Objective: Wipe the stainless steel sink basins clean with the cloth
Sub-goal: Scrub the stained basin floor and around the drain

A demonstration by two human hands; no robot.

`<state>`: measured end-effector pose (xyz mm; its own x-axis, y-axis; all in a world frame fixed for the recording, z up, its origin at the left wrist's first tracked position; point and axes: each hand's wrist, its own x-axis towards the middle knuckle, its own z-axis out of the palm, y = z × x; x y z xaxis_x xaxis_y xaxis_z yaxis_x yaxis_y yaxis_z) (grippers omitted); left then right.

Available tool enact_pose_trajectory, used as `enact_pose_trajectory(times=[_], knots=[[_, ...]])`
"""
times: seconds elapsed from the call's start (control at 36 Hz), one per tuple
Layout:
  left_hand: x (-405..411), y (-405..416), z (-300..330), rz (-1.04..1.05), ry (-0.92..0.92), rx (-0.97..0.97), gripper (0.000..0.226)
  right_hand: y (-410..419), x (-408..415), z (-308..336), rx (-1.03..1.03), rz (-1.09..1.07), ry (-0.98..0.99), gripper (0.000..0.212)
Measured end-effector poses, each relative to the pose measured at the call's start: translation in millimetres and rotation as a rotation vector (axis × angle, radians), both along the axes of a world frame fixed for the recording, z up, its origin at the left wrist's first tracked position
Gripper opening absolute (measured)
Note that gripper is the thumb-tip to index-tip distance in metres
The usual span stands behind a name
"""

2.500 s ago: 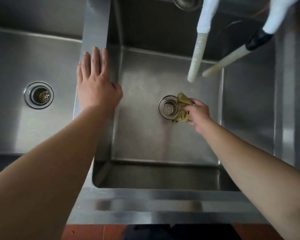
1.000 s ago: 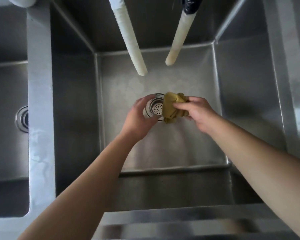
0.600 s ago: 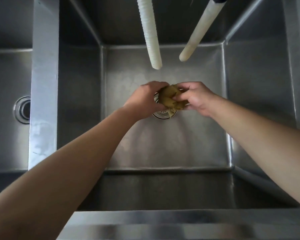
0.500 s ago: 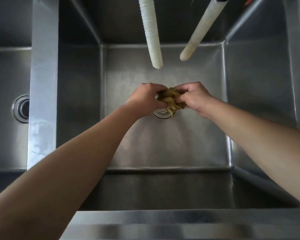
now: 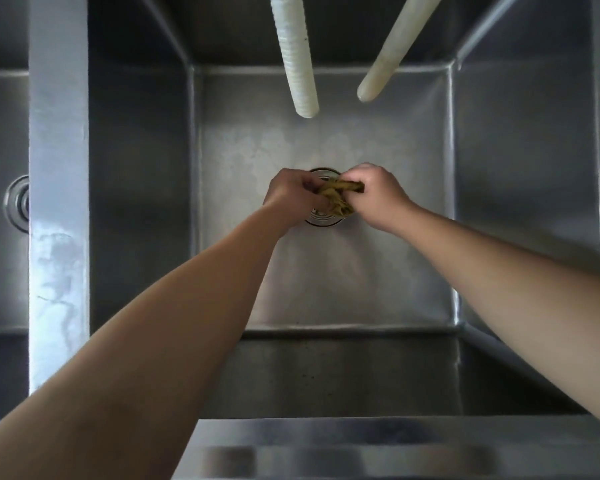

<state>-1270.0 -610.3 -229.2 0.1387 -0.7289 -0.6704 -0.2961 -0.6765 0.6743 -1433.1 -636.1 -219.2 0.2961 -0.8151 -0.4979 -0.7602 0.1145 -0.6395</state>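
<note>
A yellow-brown cloth [image 5: 338,197] is bunched and twisted between both hands, above the round drain strainer [image 5: 323,220] of the middle steel basin [image 5: 326,271]. My left hand [image 5: 293,195] grips the cloth's left end with curled fingers. My right hand [image 5: 374,195] grips its right end as a fist. The drain is mostly hidden behind the hands and cloth. The basin floor looks dull and streaked.
Two white hoses, one ribbed [image 5: 297,64] and one smooth [image 5: 392,53], hang over the basin's back. A steel divider [image 5: 58,202] separates the left basin, whose drain [image 5: 16,202] shows at the edge. The front rim [image 5: 361,445] runs along the bottom.
My left hand left the divider, reached into the basin and took hold of the cloth. Both hands now twist it tighter above the drain.
</note>
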Motion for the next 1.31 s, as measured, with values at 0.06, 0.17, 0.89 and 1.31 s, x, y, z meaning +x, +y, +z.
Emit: enact_pose_trajectory(times=[0.06, 0.17, 0.89, 1.31], knots=[[-5, 6, -5, 0.045, -0.003, 0.015, 0.03, 2, -1, 0, 0.119, -0.004, -0.056, 0.022], [-15, 12, -9, 0.122, -0.04, 0.012, 0.035, 18, -3, -8, 0.123, -0.011, 0.0, 0.044], [-41, 45, -50, -0.074, -0.572, 0.038, 0.032, 38, 19, -53, -0.103, 0.113, 0.179, 0.032], [-38, 58, -66, -0.288, -0.681, -0.182, 0.03, 39, 13, -69, -0.228, 0.297, 0.335, 0.043]])
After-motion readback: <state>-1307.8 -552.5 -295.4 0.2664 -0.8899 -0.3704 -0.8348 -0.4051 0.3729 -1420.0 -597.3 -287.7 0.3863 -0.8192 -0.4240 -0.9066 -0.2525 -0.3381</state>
